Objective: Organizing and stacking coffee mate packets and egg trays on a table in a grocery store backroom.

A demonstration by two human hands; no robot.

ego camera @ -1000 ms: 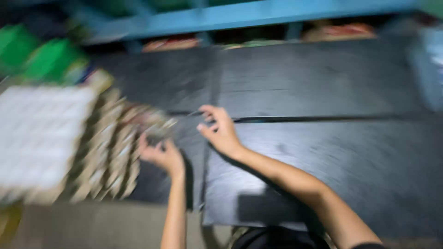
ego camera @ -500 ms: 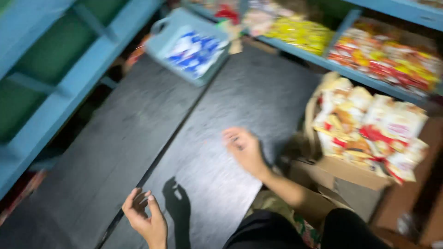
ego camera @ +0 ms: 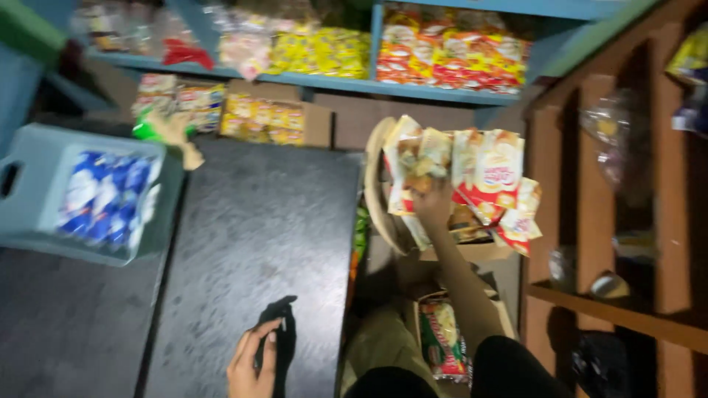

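My right hand (ego camera: 434, 206) reaches forward into an open cardboard box (ego camera: 472, 253) stuffed with red, white and yellow snack packets (ego camera: 487, 173). Its fingers close on one packet (ego camera: 414, 163) at the top of the pile and are partly hidden among the others. Low in the view, my left hand (ego camera: 251, 362) rests on the black tabletop (ego camera: 258, 243), fingers stretched out and holding nothing. A green and red packet (ego camera: 441, 340) lies by my lap below the box.
A grey-blue plastic crate (ego camera: 29, 221) of blue and white packets sits on the table at left. Blue shelves (ego camera: 413, 85) with yellow and orange packets run along the back. A brown wooden rack (ego camera: 605, 221) stands at right, and a box of yellow packets (ego camera: 273, 118) behind the table.
My view has swung right. My right hand left the tabletop and went forward into the box of snack packets. My left hand stays low on the table.
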